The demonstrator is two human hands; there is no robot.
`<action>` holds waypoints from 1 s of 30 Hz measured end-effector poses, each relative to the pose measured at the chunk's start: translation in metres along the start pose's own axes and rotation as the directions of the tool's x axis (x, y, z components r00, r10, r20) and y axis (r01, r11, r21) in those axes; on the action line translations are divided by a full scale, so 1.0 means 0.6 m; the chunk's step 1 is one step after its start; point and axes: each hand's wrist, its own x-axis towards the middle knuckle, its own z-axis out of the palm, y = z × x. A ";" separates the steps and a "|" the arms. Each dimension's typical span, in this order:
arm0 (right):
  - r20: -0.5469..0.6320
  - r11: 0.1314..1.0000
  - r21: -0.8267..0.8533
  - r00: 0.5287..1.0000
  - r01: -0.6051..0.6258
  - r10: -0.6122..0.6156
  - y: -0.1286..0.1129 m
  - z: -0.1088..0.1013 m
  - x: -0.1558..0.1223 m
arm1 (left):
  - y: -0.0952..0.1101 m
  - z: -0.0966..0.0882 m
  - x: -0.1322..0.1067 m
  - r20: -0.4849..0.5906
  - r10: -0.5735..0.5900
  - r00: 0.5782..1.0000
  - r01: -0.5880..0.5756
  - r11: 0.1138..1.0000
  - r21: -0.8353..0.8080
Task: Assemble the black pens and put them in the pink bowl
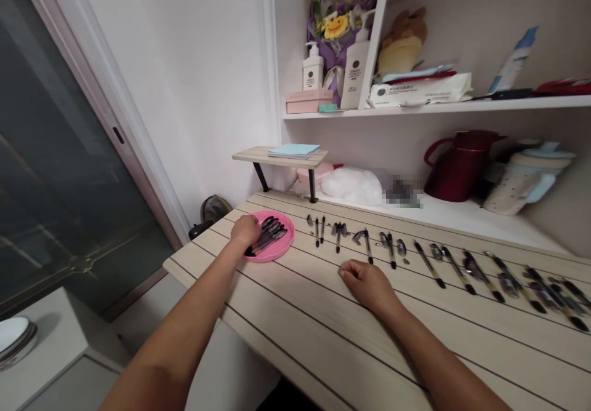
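My left hand (246, 230) is at the left side of a round pink plate (287, 250), its fingers curled against the pens there; what they grip is hidden. Several dark pens (272, 234) lie side by side in the plate. My right hand (367, 280) rests on the table with its fingers curled in and nothing visible in them. Just beyond it lies a pen (368, 246) with a dark cap beside it. From there a row of pen bodies (429, 264) and loose caps (436, 251) runs to the right edge of the table.
The slatted wooden table (295, 312) has a small raised stand (244, 154) at the back left, bearing blue paper (294, 150). Behind are a white plastic bag (353, 186), a red jug (462, 168) and a pale cup (526, 180). Pump bottles (356, 69) stand on the shelf above.
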 end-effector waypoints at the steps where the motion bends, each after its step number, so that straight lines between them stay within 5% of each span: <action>1: -0.001 1.000 -0.002 1.000 -0.001 0.001 0.000 0.000 0.000 | 0.010 -0.001 -0.004 -0.017 0.028 0.999 -0.028 0.999 -0.016; 7: 0.006 1.000 -0.008 1.000 0.003 -0.003 0.000 0.001 0.001 | 0.119 0.036 -0.028 -0.004 0.282 0.959 -0.279 0.945 -0.169; 13: -0.020 0.999 -0.034 1.000 -0.001 0.001 -0.003 0.003 0.000 | 0.217 0.108 0.011 0.121 0.217 0.969 -0.186 0.956 -0.227; 23: -0.041 0.999 -0.053 0.999 -0.009 0.007 -0.004 0.004 0.001 | 0.242 0.158 0.062 0.226 -0.055 0.973 0.131 0.931 -0.340; 30: -0.030 0.998 0.054 0.999 -0.031 0.033 -0.008 0.000 0.013 | 0.264 0.128 0.037 0.142 -0.007 0.990 0.099 0.752 -0.652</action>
